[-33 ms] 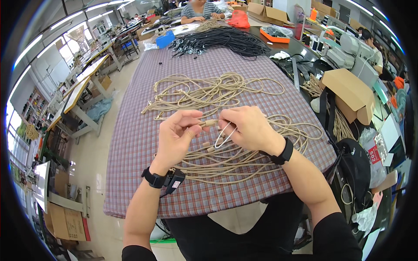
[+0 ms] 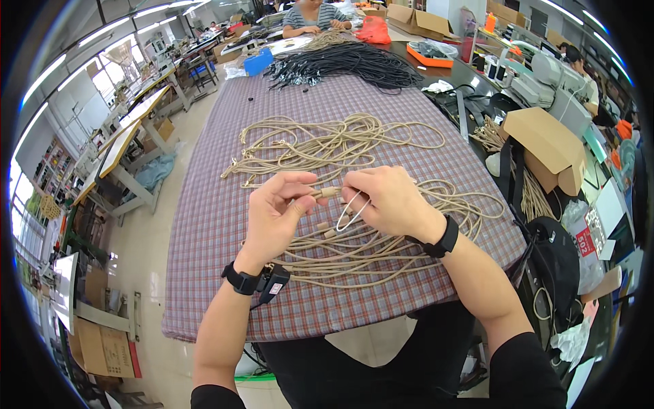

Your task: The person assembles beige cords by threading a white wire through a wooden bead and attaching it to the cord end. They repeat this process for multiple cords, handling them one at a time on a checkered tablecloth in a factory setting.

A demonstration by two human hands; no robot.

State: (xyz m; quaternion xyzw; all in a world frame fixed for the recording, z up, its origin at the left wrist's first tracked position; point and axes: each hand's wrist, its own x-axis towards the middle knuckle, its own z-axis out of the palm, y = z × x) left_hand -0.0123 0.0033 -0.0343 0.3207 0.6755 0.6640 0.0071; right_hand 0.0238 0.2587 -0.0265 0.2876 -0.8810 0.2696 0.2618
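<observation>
Over the near part of the table my hands meet with a short tan cylindrical piece between them. My left hand pinches the tan cord beside that piece with thumb and fingers. On the other side, my right hand is closed at the end of the piece; its fingertips are partly hidden. A thin white loop hangs from the right fingers. Below the hands lies a bundle of tan cords, with a few similar tan pieces among them. Farther off rests a second tan cord bundle with metal ends at its left.
A plaid cloth covers the table. Black cords are heaped at its far end, near a blue box. A person sits beyond. On the right stand an open carton and a black bag.
</observation>
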